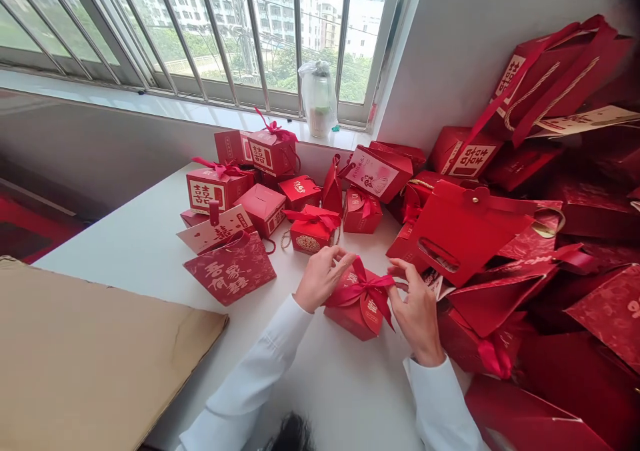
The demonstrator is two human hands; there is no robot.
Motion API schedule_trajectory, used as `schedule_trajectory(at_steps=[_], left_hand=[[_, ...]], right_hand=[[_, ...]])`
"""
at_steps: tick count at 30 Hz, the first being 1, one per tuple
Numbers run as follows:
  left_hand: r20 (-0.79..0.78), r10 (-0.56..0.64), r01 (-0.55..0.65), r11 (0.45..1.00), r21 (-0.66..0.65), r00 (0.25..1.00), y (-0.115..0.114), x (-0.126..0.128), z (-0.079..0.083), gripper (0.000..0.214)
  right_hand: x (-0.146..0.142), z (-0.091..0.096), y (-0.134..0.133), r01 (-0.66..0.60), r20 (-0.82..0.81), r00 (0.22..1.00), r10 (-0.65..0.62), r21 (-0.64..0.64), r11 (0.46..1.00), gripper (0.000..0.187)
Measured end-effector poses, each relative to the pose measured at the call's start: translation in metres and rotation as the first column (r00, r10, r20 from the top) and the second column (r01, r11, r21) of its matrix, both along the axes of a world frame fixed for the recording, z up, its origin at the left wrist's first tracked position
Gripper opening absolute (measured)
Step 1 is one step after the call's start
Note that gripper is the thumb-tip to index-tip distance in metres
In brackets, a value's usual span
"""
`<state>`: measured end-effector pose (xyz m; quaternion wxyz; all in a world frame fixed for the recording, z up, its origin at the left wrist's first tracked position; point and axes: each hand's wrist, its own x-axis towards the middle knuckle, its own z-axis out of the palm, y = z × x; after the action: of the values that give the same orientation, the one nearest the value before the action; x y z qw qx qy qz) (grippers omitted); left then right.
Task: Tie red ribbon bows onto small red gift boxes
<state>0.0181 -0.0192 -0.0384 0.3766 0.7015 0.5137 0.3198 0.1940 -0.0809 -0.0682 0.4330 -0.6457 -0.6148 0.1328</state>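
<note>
Left hand (320, 277) half-curled on red cardboard gift box (353, 317), grip unclear; right hand (415, 311) pinching red satin ribbon bow (375, 287); hard tug could slip it loose

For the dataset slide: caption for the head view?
Left hand and right hand hold a ribbon-tied red gift box on a white table.
</note>
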Motion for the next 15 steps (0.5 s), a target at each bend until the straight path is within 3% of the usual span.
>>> schedule_trajectory(at_steps=[3, 8, 15], left_hand=[[0.004, -0.03, 0.03, 0.999, 0.018, 1.0, 0.004, 0.004, 0.0, 0.037], [-0.042, -0.046, 0.049, 0.997, 0.065, 0.998, 0.008, 0.011, 0.003, 0.036], [-0.019, -0.067, 0.067, 0.997, 0.026, 0.998, 0.014, 0.008, 0.001, 0.038]], right_hand=[[-0.001, 0.009, -0.01, -0.026, 0.115, 0.993, 0.013, 0.113, 0.993, 0.037], [-0.008, 0.015, -0.013, -0.096, 0.307, 0.951, 0.023, 0.227, 0.969, 0.026], [-0.008, 0.011, -0.007, -0.028, 0.314, 0.948, -0.054, 0.25, 0.968, 0.018]])
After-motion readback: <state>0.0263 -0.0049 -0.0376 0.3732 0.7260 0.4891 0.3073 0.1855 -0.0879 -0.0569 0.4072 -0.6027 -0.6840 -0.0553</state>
